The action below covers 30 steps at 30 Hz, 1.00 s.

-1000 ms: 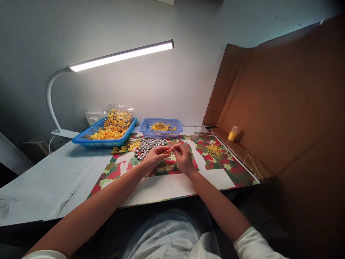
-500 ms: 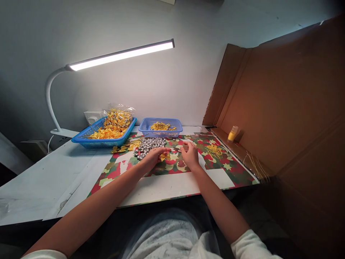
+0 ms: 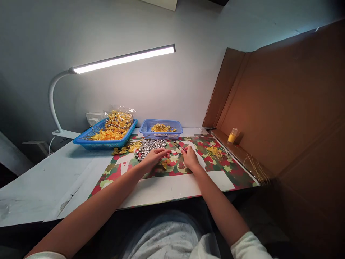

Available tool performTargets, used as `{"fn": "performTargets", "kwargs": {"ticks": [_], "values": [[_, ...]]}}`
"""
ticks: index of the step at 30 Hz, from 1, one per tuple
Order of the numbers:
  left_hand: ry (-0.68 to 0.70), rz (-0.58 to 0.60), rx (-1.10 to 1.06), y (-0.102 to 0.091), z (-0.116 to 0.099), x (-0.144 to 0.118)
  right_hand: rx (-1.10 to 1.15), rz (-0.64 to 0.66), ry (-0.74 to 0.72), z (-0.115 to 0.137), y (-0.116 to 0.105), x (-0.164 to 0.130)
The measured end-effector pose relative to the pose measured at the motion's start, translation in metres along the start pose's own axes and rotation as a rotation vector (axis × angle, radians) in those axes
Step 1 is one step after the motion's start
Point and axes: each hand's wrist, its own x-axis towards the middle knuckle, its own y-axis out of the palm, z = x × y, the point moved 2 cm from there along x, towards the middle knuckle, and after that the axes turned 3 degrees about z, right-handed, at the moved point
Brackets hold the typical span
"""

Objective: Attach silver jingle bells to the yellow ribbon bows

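My left hand (image 3: 154, 157) rests on the patterned red-and-green sheet (image 3: 231, 172), fingers curled over a small yellow ribbon piece (image 3: 164, 164) beside a heap of silver bells (image 3: 150, 145). My right hand (image 3: 189, 157) lies a little to the right, fingers pinched on a thin dark tool (image 3: 180, 146) that points away from me. Its exact grip is hard to make out.
A large blue tray (image 3: 88, 142) of yellow ribbons and a bag stands at back left. A small blue basket (image 3: 161, 133) of gold threads sits behind the bells. More gold threads (image 3: 214, 151) lie right. A cardboard screen (image 3: 283, 104), small yellow bottle (image 3: 232, 135) and desk lamp (image 3: 121, 58) surround the table.
Both hands were joined together above the sheet; they have since parted and lowered. The right hand moved right and now pinches the thin tool; the yellow piece lies under the left hand.
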Motion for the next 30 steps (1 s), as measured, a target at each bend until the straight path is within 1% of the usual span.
{"fn": "performTargets", "kwargs": {"ticks": [2,3,5,7,11,19,22,26,30], "values": [[0.040,-0.020,0.031,0.000,-0.003,-0.001,0.243,0.000,-0.100,0.004,-0.003,-0.002],[0.061,-0.025,0.046,0.001,-0.004,-0.002,0.324,0.007,-0.153,0.007,-0.005,-0.004],[0.110,-0.036,0.081,0.001,-0.006,-0.003,0.390,0.022,-0.228,0.014,-0.008,-0.009],[0.164,-0.058,0.116,0.000,-0.006,-0.003,0.372,0.053,-0.254,0.018,-0.010,-0.012],[0.234,-0.088,0.171,-0.003,-0.002,0.000,0.278,0.080,-0.229,0.018,-0.007,-0.013],[0.269,-0.077,0.371,0.000,-0.004,-0.001,0.182,0.098,-0.182,0.012,-0.002,-0.011],[0.262,-0.081,0.427,0.000,-0.004,-0.002,0.156,0.107,-0.172,0.013,-0.001,-0.012],[0.236,-0.077,0.455,-0.001,-0.003,-0.002,0.152,0.133,-0.122,0.012,0.002,-0.012],[0.216,-0.028,0.439,0.000,-0.003,-0.002,0.221,0.215,-0.060,0.011,0.007,-0.013]]}}
